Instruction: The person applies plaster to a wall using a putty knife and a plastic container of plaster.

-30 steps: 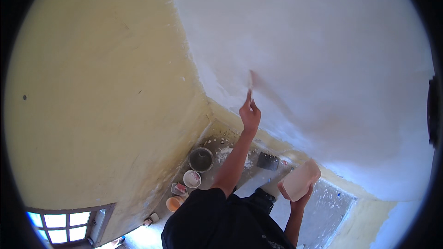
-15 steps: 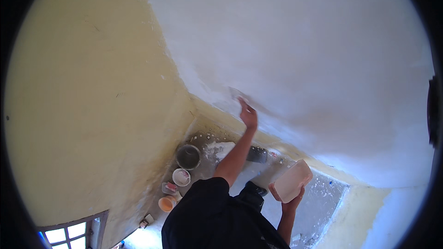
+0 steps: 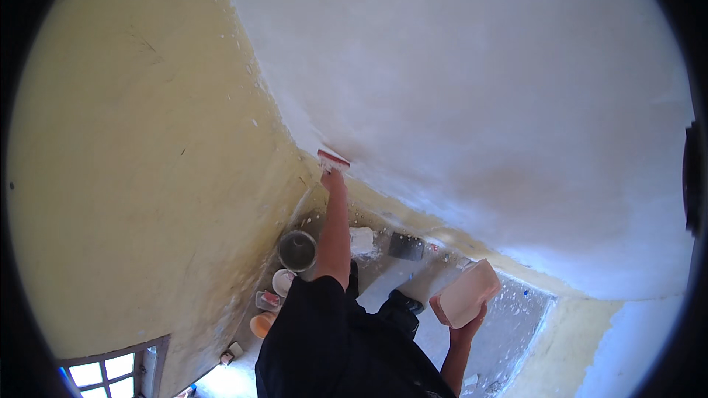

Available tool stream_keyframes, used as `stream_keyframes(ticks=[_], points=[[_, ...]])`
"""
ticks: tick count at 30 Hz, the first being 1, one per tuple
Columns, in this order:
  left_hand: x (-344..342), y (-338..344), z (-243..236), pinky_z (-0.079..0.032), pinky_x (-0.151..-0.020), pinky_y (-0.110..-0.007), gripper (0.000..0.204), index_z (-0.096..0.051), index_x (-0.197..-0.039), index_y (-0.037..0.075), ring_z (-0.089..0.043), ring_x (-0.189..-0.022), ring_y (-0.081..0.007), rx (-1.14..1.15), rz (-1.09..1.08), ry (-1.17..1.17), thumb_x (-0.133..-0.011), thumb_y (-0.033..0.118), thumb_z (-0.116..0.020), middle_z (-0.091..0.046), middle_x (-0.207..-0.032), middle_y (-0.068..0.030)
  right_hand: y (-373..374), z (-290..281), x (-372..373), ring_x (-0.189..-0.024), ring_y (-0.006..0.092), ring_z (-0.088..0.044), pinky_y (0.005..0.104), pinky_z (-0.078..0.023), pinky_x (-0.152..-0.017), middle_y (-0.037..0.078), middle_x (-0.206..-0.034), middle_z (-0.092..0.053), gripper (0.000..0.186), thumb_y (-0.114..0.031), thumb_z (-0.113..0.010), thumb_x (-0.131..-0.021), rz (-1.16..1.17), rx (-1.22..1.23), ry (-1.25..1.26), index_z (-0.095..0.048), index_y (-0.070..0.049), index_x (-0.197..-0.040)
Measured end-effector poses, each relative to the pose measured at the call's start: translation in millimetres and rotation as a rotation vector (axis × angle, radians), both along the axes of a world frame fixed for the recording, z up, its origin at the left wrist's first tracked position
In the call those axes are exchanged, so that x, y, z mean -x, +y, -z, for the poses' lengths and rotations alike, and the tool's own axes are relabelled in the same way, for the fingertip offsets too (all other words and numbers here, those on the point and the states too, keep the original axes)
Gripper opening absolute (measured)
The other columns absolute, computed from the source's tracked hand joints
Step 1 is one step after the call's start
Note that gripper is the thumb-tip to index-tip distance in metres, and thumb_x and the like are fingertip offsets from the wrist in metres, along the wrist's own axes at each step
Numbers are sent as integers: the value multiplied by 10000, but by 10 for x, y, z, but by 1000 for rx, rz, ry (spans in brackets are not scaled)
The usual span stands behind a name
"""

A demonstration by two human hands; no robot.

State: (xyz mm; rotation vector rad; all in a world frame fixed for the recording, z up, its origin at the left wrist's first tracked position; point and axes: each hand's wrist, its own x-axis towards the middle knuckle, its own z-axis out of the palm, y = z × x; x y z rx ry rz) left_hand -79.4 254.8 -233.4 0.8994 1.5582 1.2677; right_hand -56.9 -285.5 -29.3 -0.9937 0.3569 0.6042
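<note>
Head view | Left hand (image 3: 334, 180): fingers closed round a red-edged scraper (image 3: 333, 159) at the white wall's (image 3: 472, 88) lower corner, contact hard to confirm | Right hand (image 3: 470, 327): fingers holding a pinkish block (image 3: 469, 292) | Dark bucket (image 3: 286, 240) on floor (image 3: 509, 328)

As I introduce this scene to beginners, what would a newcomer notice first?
Probably the broad white wall, upper right, beside the yellow wall, left. Next, the red-edged tool in the left hand, near their corner, and the pale pink boxlike object in the right hand, lower right.
</note>
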Motion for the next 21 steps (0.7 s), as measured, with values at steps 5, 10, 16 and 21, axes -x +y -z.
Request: stream_keyframes(ticks=[5,10,16,21], points=[[-389,-319,-579,-454,-571,-376,216,-645,-887,-73,-549,-568,-240,-81,240,301,-831,90,-515,-631,-675,-217,-10,120,-13,-1134,259,-540,412,-454,-967,99,-1217,-534,560,-474,-427,-939,24,-45,28,-402,-64,-1320],[-704,-1589,-1526,-443,-574,-347,197,-643,-969,-64,-557,-604,-169,-223,432,294,-882,75,-535,-641,-696,-129,8,-42,-84,-1131,259,-542,414,-457,-962,99,-1225,-532,551,-465,-431,-941,107,-138,83,-405,-64,-1318],[-49,-1511,-1557,-425,-575,-302,157,-649,-956,-36,-539,-664,-93,-52,614,-72,-904,62,-538,-633,-755,-21,153,25,-138,-1136,259,-540,412,-456,-961,98,-1233,-529,574,-476,-438,-934,53,-130,27,-394,-65,-1333],[-65,-1119,-1499,-459,-578,-320,151,-639,-915,-43,-584,-641,-149,50,436,150,-897,56,-527,-657,-767,-79,60,7,-121,-1140,252,-534,409,-444,-975,96,-1233,-529,548,-469,-422,-944,91,-147,61,-405,-70,-1319]])
